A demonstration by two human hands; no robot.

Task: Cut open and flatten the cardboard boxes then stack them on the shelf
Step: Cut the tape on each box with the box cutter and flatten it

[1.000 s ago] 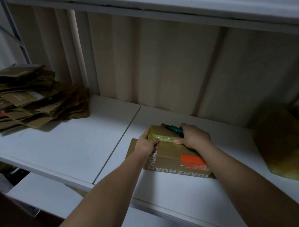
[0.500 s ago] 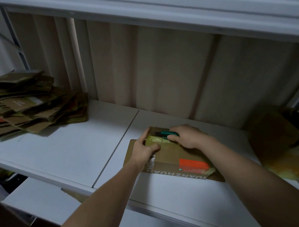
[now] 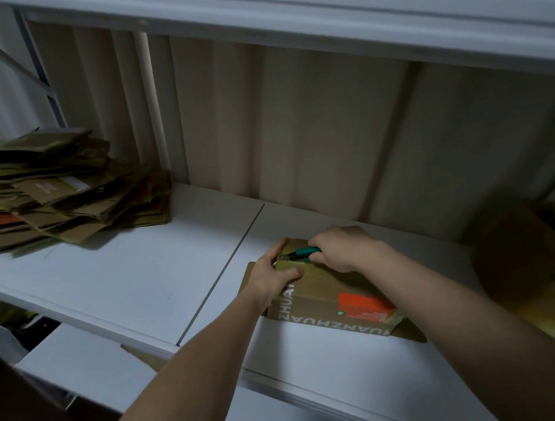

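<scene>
White shelf boards [image 3: 133, 277] meet at a dark seam in front of you, backed by pale ribbed panelling. Your cardboard box [image 3: 326, 295] sits on the right board, just right of that seam. Its near side reads upside down: "UANZHUA" along the edge, "ZHUAI" up the left corner, both partly cut off by your arms. An orange-red label [image 3: 366, 306] carries print too small to read. Your left hand [image 3: 274, 278] grips the box's left corner, thumb on the yellowish-taped top. Your right hand [image 3: 341, 248] is curled round a teal-handled cutter [image 3: 303, 252], its tip at the top edge. Flattened cardboard [image 3: 70, 191] lies stacked at far left, one sheet orange, one with an illegible pale label. At right, a blurred brown shape [image 3: 519, 249] is hard to identify.
</scene>
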